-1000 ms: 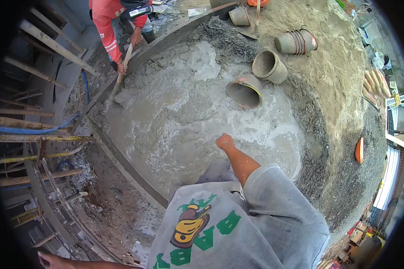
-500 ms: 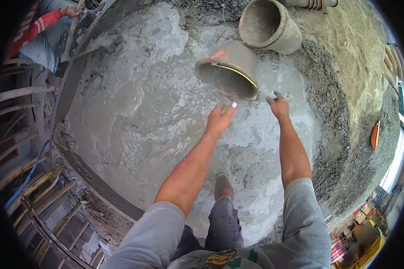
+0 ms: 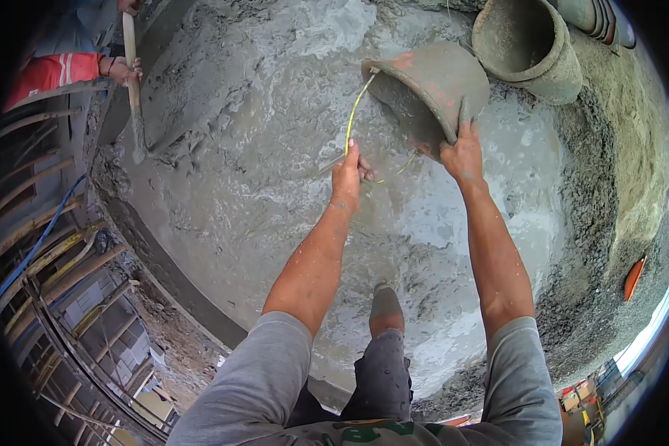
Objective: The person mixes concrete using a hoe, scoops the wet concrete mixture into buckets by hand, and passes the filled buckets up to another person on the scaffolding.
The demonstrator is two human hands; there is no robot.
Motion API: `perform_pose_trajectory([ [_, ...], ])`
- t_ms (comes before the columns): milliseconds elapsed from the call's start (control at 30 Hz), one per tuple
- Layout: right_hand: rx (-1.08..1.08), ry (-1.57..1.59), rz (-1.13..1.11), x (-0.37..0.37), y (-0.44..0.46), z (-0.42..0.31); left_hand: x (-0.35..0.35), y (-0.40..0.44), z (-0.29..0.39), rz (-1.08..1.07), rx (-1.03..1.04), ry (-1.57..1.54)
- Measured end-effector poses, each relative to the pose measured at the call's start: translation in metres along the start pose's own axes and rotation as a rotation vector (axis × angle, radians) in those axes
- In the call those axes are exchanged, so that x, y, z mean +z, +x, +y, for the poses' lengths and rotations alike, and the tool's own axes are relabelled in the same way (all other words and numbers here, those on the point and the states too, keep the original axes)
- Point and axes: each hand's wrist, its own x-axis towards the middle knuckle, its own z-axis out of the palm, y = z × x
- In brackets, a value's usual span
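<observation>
We're holding one bucket (image 3: pixel 453 78) with both hands, over the grey wet mix (image 3: pixel 267 193). It's lying tilted, mouth facing left and toward us (can't tell how much of its lower side is touching the mix). Left hand (image 3: pixel 348 177): fingers are closing around the yellow handle (image 3: pixel 355 111), thumb pointing up along it, the others curling in. Right hand (image 3: pixel 462 154): we're gripping the near end of the rim, one finger stretching along the outer wall, thumb by the edge. The handle is looping out from the mouth, well off the wall.

Second bucket (image 3: pixel 561 74) is leaning just beyond, upper right, mouth open; a stack of buckets (image 3: pixel 589 16) is lying next to it at the frame edge. Gravel (image 3: pixel 587 215) is bordering the mix on the right. Far left, another person in a red sleeve (image 3: pixel 56 70) is gripping a wooden shaft (image 3: pixel 131 52), its lower end reaching the mix. Our foot (image 3: pixel 386 306) is standing in the mix, coated grey.
</observation>
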Motion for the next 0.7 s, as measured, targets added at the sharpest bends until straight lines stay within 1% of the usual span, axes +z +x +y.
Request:
perform_pose_trajectory([
  [33,-0.118,0.01,0.037,0.006,-0.001,-0.012,-0.009,0.002,-0.004,-0.041,-0.019,-0.062],
  [100,-0.094,-0.005,-0.073,0.018,0.002,-0.029,-0.03,0.002,-0.016,-0.132,-0.063,-0.175],
  [167,-0.101,-0.049,-0.219,0.031,-0.001,-0.049,-0.054,-0.01,-0.033,-0.143,-0.072,-0.318],
  [200,-0.113,-0.101,-0.259,0.041,-0.011,-0.065,-0.064,-0.019,-0.041,-0.15,-0.072,-0.398],
  [267,-0.131,-0.205,-0.33,0.056,-0.041,-0.111,-0.112,-0.044,-0.059,-0.203,-0.026,-0.468],
  [300,-0.114,-0.202,-0.308,0.06,-0.056,-0.121,-0.135,-0.053,-0.062,-0.227,0.009,-0.5],
  [367,-0.058,-0.183,-0.281,0.078,-0.109,-0.133,-0.157,-0.08,-0.057,-0.169,-0.02,-0.487],
  [433,-0.107,-0.079,-0.249,0.088,-0.158,-0.103,-0.186,-0.118,-0.067,-0.129,-0.061,-0.463],
  [467,-0.05,-0.001,-0.367,0.096,-0.188,-0.091,-0.21,-0.143,-0.082,-0.115,-0.088,-0.434],
  [500,0.006,0.086,-0.485,0.109,-0.218,-0.085,-0.239,-0.166,-0.089,-0.07,-0.063,-0.395],
  [567,0.028,0.054,-0.467,0.146,-0.294,-0.107,-0.291,-0.197,-0.096,0.035,-0.062,-0.293],
  [633,0.167,0.138,-0.563,0.164,-0.343,-0.141,-0.332,-0.226,-0.097,0.154,-0.084,-0.172],
  [700,0.275,0.185,-0.631,0.174,-0.385,-0.163,-0.337,-0.253,-0.068,0.283,-0.137,-0.004],
])
